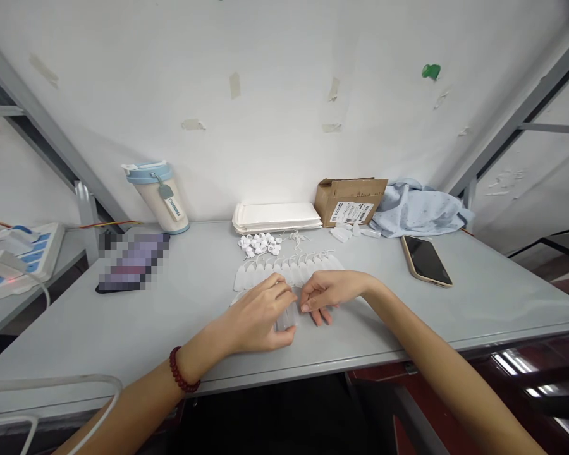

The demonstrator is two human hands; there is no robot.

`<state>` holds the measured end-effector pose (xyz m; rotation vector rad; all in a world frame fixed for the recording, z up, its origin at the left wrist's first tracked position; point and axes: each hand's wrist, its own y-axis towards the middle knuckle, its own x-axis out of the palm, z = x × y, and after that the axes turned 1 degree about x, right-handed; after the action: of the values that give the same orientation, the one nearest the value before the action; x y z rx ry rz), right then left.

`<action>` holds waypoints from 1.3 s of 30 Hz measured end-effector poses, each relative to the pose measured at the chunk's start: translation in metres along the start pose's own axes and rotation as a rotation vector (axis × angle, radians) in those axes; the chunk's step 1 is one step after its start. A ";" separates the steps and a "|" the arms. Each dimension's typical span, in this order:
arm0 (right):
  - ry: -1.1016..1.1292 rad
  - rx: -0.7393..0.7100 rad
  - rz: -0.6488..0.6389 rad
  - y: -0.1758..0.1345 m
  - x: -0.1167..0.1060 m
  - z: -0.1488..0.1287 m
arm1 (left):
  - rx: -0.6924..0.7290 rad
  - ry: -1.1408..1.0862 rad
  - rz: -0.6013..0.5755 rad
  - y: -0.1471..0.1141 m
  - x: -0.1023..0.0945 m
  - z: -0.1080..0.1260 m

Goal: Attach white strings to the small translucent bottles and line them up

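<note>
Left grip (pixel 264 311) partly closed, thumb and fingers around clear, smooth plastic pieces (pixel 287 320); long axis seems to run away from person. Right grip (pixel 323 294) just right of them, fingers loosely curled; can't tell if holding anything. Beyond both grips: row of frosted, round-ended tags (pixel 294 273), then glossy white caps (pixel 260 244), matte cardboard box (pixel 351 199).

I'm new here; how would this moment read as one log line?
left hand: curved around clear pieces | right hand: curled close by | beyond: row of translucent strips, pile of small white pieces
</note>
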<state>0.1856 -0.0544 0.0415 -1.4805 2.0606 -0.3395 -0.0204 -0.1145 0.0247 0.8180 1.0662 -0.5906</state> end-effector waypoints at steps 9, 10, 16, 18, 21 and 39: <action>-0.014 0.002 0.000 0.000 0.000 -0.001 | 0.010 -0.001 -0.013 -0.001 0.001 -0.002; -0.016 -0.004 0.000 0.000 0.000 -0.001 | 0.011 -0.002 -0.016 -0.001 0.001 -0.002; 0.028 -0.062 0.015 0.002 0.002 0.000 | 0.008 -0.006 -0.016 -0.002 0.004 -0.003; 0.049 -0.071 0.020 0.002 0.002 -0.001 | 0.010 -0.013 -0.026 -0.002 0.004 -0.002; 0.057 -0.073 0.013 0.003 0.002 -0.002 | 0.009 -0.027 -0.034 -0.002 0.003 -0.001; 0.046 -0.076 0.036 0.001 -0.002 0.001 | -0.029 -0.049 -0.051 -0.002 0.001 -0.003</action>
<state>0.1860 -0.0526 0.0411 -1.4906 2.1549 -0.2866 -0.0230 -0.1133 0.0227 0.7489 1.0511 -0.6340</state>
